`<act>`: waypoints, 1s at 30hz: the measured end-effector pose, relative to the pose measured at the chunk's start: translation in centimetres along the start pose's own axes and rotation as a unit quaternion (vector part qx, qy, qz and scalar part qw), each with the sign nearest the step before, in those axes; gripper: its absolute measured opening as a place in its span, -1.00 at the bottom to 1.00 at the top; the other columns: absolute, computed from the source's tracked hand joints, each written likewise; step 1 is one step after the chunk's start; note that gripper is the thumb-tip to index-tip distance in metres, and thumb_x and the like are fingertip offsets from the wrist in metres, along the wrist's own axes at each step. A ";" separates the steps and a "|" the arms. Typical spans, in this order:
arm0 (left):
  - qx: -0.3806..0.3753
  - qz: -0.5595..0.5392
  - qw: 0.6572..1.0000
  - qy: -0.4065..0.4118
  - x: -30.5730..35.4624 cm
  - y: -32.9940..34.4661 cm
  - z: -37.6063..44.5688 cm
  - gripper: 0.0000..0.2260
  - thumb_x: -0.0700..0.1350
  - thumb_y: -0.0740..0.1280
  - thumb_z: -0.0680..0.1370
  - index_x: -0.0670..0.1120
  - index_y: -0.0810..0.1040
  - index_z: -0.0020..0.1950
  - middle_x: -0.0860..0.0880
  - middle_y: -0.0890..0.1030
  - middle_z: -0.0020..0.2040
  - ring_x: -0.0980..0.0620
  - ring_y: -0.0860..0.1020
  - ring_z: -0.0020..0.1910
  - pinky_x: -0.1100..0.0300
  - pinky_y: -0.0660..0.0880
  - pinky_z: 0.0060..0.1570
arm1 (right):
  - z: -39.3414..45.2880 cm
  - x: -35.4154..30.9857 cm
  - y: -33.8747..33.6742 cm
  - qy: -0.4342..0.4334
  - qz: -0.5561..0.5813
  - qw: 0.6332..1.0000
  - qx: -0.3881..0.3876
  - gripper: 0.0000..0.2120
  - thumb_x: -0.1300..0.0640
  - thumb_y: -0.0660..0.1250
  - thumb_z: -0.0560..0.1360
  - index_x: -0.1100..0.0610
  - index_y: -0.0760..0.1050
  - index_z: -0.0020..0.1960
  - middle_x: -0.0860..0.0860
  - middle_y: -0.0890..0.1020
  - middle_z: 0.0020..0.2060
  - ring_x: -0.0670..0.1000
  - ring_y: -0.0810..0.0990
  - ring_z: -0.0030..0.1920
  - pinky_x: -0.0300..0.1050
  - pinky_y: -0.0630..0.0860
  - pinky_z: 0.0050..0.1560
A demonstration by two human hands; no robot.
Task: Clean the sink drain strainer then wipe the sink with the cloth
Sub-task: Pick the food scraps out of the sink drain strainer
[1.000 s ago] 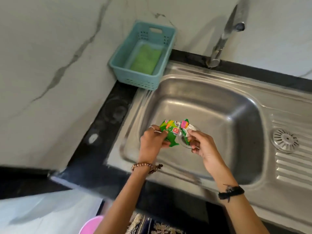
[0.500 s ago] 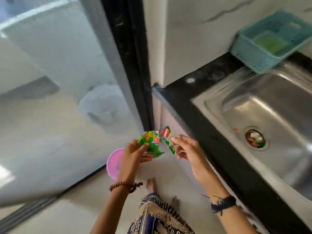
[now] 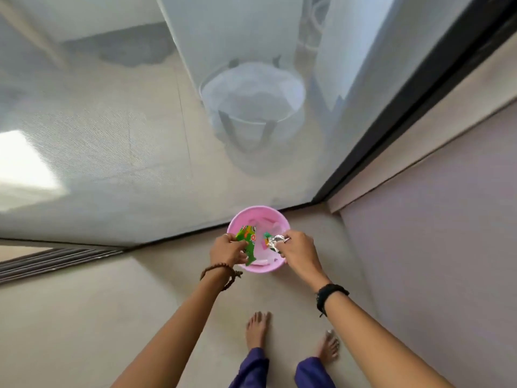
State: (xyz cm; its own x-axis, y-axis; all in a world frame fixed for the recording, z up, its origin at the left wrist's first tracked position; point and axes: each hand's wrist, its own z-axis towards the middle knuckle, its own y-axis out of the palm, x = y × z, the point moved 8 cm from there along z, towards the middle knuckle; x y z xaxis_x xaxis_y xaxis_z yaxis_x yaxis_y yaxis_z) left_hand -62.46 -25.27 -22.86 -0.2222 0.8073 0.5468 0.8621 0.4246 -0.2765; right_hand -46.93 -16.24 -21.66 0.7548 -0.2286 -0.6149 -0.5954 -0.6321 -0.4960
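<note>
Both hands are hanging over the pink bin [image 3: 258, 268] on the floor [image 3: 84, 317] right now. The left hand [image 3: 227, 250] is pinching a green wrapper [image 3: 247, 241], fingers [image 3: 241, 258] closed tight on its edge, the wrapper dangling just inside the bin's rim. The right hand [image 3: 299, 252] is gripping a crumpled silver scrap [image 3: 275, 241], fingers curled narrow around it, the scrap poking out toward the left hand, the two pieces apart. The bin is sitting directly below both sets of fingers, with pale litter inside it. Bare feet [image 3: 257, 330] are standing behind the hands, nearer the camera. Beyond the fingers, a mesh screen [image 3: 112, 135] is showing a hazy white bucket [image 3: 253, 107] behind it.
</note>
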 end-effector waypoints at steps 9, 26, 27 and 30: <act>-0.034 0.102 0.994 -0.009 -7.1 1.7 13.3 -0.82 -0.37 0.30 0.45 -0.19 0.44 -0.32 -0.16 0.52 -0.38 0.15 0.49 -0.67 0.33 0.50 -0.55 | 9.9 6.1 9.3 0.051 -0.017 0.998 0.021 -0.82 0.26 0.29 0.46 0.17 0.47 -0.33 0.10 0.56 -0.32 0.18 0.59 -0.21 0.03 0.59 -0.16; -0.087 -0.026 0.992 0.091 3.6 3.4 -1.5 -0.92 -0.26 0.19 0.53 -0.20 0.43 -0.14 -0.10 0.49 -0.39 0.11 0.47 -0.59 0.34 0.42 -0.57 | -0.1 -1.8 0.1 0.046 0.240 0.967 0.072 -0.86 0.20 0.26 0.49 0.08 0.50 -0.24 -0.06 0.53 -0.50 -0.16 0.49 -0.58 -0.30 0.48 -0.51; -0.089 -0.049 0.989 0.104 5.7 3.4 -4.1 -0.93 -0.25 0.20 0.52 -0.19 0.44 -0.15 -0.09 0.48 -0.40 0.15 0.45 -0.63 0.35 0.39 -0.60 | -2.0 -3.2 -2.2 0.038 0.267 0.960 0.077 -0.86 0.19 0.25 0.49 0.08 0.50 -0.24 -0.08 0.52 -0.53 -0.14 0.49 -0.57 -0.28 0.49 -0.49; -0.145 -0.100 0.972 0.154 11.9 4.6 -12.3 -0.91 -0.24 0.23 0.51 -0.14 0.46 -0.19 -0.05 0.48 -0.41 0.16 0.43 -0.62 0.37 0.36 -0.61 | -8.2 -7.4 -10.4 -0.008 0.333 0.937 0.106 -0.85 0.17 0.25 0.50 0.08 0.49 -0.23 -0.11 0.45 -0.60 -0.09 0.43 -0.55 -0.24 0.42 -0.51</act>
State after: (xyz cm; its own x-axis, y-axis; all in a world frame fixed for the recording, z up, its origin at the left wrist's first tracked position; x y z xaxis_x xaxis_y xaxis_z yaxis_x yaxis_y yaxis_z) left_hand -55.51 -18.72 -7.94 -0.2896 0.5407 0.7898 0.9181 0.3902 0.0695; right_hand -44.07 -14.00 -6.94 0.1940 -0.5067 -0.8400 -0.9753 -0.1921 -0.1094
